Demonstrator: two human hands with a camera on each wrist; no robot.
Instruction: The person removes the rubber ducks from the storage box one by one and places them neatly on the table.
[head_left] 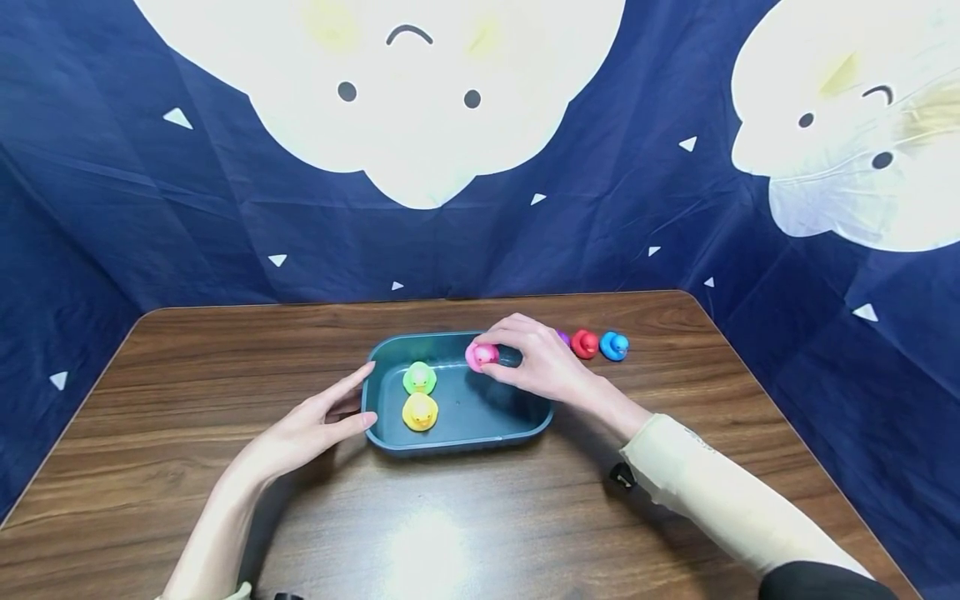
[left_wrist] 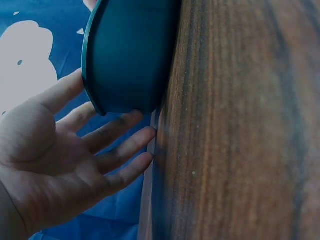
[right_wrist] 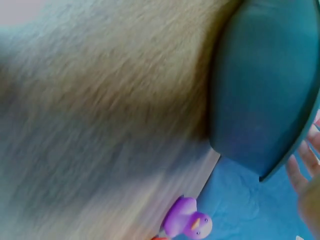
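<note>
Pinching the pink duck (head_left: 482, 357) between the thumb and fingers of my right hand (head_left: 542, 360), I hold it within the outline of the teal tray (head_left: 468, 417), toward the far side and right of the middle. Whether its base touches the tray's floor, I cannot tell from these views. My left hand (head_left: 311, 429) grasps nothing; its fingers are spread and loosely extended, with the index finger and thumb against the tray's left end, apparently to steady it.

As I judge it, the work is about partway along. Two ducks already stand in the tray: the green duck (head_left: 419, 379) and, just in front of it, the yellow duck (head_left: 420, 412), both in the left half. The pink one looks like the third, and it is not yet released.

Three more are outside, on the wooden table (head_left: 187, 400) past the tray's right end. The purple duck (right_wrist: 182, 220) is mostly hidden behind my right hand in the head view, though my right wrist view shows it well. Beside it sit the red duck (head_left: 585, 344) and then the blue duck (head_left: 615, 346), farthest right. If they belong with the others, those three are what is left.
</note>
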